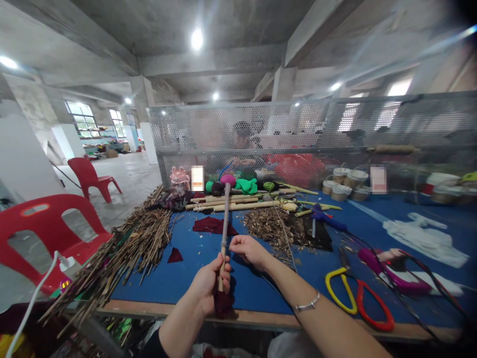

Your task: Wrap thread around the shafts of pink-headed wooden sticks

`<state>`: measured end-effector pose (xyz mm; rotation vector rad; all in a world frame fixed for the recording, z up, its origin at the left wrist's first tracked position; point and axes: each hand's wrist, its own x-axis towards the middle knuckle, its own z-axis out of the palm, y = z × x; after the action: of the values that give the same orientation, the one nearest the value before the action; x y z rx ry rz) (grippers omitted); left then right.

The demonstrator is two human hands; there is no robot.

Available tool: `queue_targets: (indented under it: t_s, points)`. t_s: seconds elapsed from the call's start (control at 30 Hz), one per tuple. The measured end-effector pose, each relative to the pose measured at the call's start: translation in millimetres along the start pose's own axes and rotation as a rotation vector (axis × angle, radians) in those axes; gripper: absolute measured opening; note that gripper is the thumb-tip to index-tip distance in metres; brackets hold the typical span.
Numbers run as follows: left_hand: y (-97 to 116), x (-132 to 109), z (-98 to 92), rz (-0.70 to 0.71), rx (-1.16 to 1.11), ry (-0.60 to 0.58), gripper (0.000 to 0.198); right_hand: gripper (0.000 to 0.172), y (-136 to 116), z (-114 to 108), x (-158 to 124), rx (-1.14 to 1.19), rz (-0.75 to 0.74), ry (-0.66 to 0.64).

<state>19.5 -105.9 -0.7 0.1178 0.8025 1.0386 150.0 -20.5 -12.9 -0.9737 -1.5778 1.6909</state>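
Note:
My left hand (207,282) is wrapped round the near end of a slim wooden stick (226,211). The stick points away from me over the blue table (182,281), and a magenta ball (228,181) shows at its far end. Just right of the stick, my right hand (250,251) is closed in a pinch; what its fingertips hold, if anything, is too small to make out. Below my left hand lies a dark red cloth scrap (224,304). Farther off are a larger dark red cloth (211,225) and a small cloth triangle (175,255).
Thin twigs (145,238) are heaped at the left, and wood chips (270,228) lie beyond my right hand. Scissors (350,293) with yellow and red handles rest at the right, near a magenta tool with a cord (404,281). A perforated metal screen (309,129) stands behind.

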Motion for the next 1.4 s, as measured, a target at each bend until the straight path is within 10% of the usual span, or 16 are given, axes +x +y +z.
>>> queue_targets:
  t_s: [0.47, 0.83, 1.23, 1.4]
  points:
    - [-2.8, 0.9, 0.7, 0.097, 0.106, 0.045, 0.013, 0.02, -0.8, -1.2, -0.5, 0.008, 0.057, -0.012]
    - [-5.6, 0.9, -13.4, -0.167, -0.17, -0.268, 0.026, 0.046, -4.0, -9.6, -6.6, 0.284, 0.055, -0.234]
    - [-22.5, 2.7, -4.9, 0.387, 0.379, -0.101, 0.035, 0.049, -7.6, -10.0, -4.7, 0.315, -0.082, -0.19]
    - [-26.7, 5.9, -5.9, 0.397, 0.411, -0.141, 0.036, 0.041, -12.2, -10.3, -7.4, 0.377, -0.116, -0.226]
